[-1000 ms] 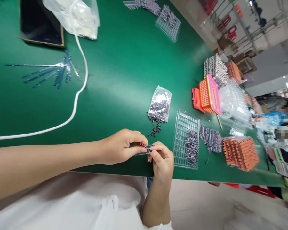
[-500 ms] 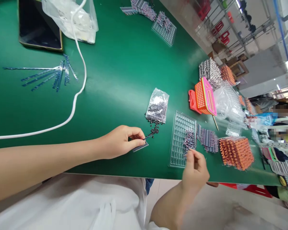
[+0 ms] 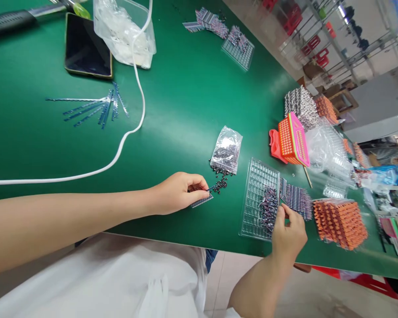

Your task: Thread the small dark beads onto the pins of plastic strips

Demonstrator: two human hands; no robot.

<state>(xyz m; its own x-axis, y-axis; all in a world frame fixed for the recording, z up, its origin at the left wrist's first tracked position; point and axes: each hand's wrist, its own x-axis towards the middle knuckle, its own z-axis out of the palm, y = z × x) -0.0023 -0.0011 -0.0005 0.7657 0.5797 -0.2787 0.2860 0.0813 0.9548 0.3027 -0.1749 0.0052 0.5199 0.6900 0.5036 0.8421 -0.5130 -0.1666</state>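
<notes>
My left hand is closed in a pinch around a thin dark stick, whose tip points at loose small dark beads. Beneath its fingers lies a small dark grey strip. A clear plastic bag of the same beads lies just beyond. My right hand is pinched at the right edge of a clear compartment tray; whatever lies between its fingertips is too small to make out. Thin dark and pinkish pieces are heaped in the tray, and rows of similar pieces lie to its right.
An orange basket with a pink rim stands past the tray, near an orange stack. At left are a white cable, a phone, a plastic container and blue strips. Another filled tray lies at the far edge.
My right hand has moved right, from over the heap in the tray to the tray's right edge. My left hand keeps its pinch by the beads. The whole view has shifted.
</notes>
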